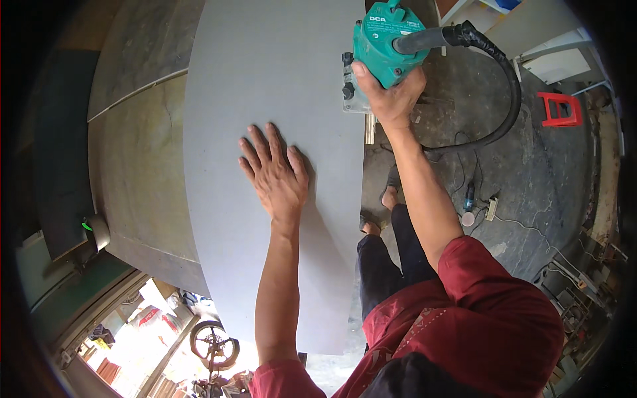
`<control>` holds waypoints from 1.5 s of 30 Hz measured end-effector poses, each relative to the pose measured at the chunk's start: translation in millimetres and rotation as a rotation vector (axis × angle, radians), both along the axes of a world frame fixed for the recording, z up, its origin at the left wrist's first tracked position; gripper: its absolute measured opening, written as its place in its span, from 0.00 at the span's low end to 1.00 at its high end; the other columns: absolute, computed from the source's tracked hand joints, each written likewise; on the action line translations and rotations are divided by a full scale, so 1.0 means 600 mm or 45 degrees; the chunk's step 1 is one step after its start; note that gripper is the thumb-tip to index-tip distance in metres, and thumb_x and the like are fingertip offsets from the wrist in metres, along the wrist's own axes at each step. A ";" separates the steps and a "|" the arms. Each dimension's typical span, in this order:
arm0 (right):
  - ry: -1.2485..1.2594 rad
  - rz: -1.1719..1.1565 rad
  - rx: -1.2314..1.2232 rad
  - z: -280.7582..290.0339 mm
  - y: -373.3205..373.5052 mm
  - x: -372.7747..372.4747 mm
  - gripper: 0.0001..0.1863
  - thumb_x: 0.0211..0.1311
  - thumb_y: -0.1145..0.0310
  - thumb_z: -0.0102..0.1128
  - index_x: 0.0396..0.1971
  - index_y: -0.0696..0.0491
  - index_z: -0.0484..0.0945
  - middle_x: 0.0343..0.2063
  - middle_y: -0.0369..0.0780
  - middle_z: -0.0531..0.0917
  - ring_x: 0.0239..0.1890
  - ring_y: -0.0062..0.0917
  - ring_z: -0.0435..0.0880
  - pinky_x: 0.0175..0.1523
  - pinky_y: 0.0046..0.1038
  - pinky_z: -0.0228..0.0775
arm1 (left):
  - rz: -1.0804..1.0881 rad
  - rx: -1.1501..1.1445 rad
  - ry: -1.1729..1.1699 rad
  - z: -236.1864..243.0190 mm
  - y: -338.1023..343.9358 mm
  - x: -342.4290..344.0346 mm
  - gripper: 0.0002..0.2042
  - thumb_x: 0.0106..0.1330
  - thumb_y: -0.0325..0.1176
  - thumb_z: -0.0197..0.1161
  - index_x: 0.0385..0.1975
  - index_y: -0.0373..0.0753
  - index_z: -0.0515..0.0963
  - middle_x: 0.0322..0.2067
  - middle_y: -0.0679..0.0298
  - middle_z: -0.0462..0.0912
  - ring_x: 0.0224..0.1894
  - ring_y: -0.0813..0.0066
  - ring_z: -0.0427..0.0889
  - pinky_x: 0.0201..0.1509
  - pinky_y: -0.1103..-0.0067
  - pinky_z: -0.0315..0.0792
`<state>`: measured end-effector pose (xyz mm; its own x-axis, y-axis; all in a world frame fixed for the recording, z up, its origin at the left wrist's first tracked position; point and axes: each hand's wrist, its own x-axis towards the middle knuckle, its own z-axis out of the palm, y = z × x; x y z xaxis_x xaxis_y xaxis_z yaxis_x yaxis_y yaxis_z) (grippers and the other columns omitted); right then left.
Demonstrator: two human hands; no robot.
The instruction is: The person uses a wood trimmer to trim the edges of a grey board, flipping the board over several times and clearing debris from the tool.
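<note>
Teal power tool (pixel 379 41) is grasped by the right hand (pixel 394 101) at the far right edge of the grey board (pixel 265 73); on the board's middle the left hand (pixel 275 178) is laid flat, fingers spread, nothing gripped. The tool is best kept level on the board and fed evenly. Right of the board, the black hose (pixel 514 87) should be kept from snagging; farther right, footing could be hindered by a blue tool (pixel 470 196), a white cable (pixel 524 227) and a red stool (pixel 546 110).

We've got free room on the grey panel (pixel 279 66) ahead of our left hand (pixel 273 179); green power tool (pixel 385 50) blocks far right edge, black hose (pixel 515 93) looping outside.
</note>
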<state>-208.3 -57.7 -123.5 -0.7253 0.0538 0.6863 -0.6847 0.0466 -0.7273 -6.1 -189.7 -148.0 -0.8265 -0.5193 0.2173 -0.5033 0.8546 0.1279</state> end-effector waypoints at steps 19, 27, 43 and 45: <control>-1.260 0.191 -1.244 -0.086 0.269 -0.076 0.32 0.63 0.39 0.60 0.47 0.56 0.75 0.39 0.44 0.84 0.41 0.35 0.84 0.49 0.41 0.78 | -0.037 0.182 0.026 0.014 -0.009 0.006 0.30 0.74 0.49 0.47 0.73 0.41 0.62 0.75 0.53 0.56 0.78 0.46 0.47 0.78 0.51 0.38; -1.377 -0.139 -1.389 -0.126 0.452 -0.045 0.29 0.62 0.40 0.62 0.49 0.50 0.74 0.36 0.43 0.83 0.37 0.32 0.83 0.42 0.38 0.79 | -0.390 0.189 -0.063 0.017 0.137 -0.146 0.30 0.65 0.38 0.63 0.68 0.37 0.68 0.72 0.50 0.62 0.75 0.45 0.55 0.75 0.49 0.49; -1.316 -0.056 -1.404 -0.122 0.492 -0.017 0.29 0.65 0.39 0.59 0.51 0.50 0.72 0.36 0.43 0.83 0.36 0.31 0.83 0.41 0.35 0.79 | -0.130 -0.040 -0.260 0.019 0.153 -0.282 0.40 0.57 0.22 0.63 0.73 0.37 0.56 0.75 0.49 0.52 0.76 0.39 0.48 0.72 0.41 0.53; -1.316 -0.044 -1.371 -0.116 0.486 -0.013 0.29 0.66 0.40 0.58 0.52 0.51 0.73 0.37 0.44 0.83 0.38 0.32 0.83 0.43 0.36 0.79 | -0.325 0.169 -0.245 0.031 0.150 -0.285 0.37 0.57 0.25 0.65 0.70 0.37 0.63 0.74 0.50 0.57 0.76 0.45 0.51 0.74 0.47 0.53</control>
<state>-216.4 233.9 -193.3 -0.8416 0.2142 -0.4958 0.1315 -0.8091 -0.5728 -177.4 -99.6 -129.5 -0.9526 -0.3040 -0.0106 -0.3013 0.9383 0.1698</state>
